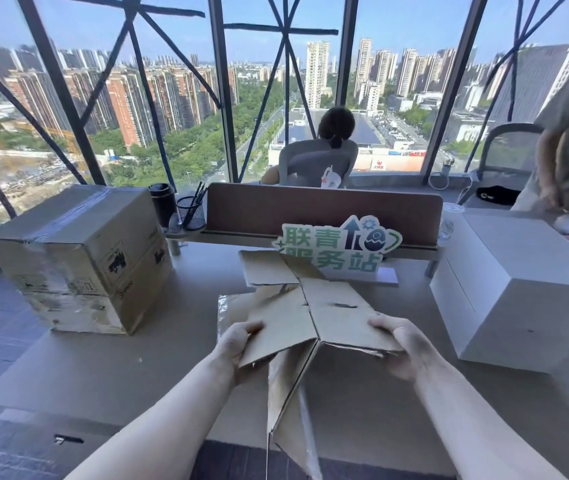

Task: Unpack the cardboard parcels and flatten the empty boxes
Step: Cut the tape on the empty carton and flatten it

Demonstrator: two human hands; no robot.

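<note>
From the head view, the left hand [241, 344] and right hand [401, 344] each gripped an edge of the opened box [314, 317] above the table [109, 368]. Flattening seemed underway; next, it probably needed pressing flat. A taped box [78, 258] stood unopened at the left.

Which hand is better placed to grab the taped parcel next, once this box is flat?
Left, probably. The taped parcel stands on the table's left side, nearer the left hand. The right hand would cross the opened box. Both hands grip that box now.
</note>
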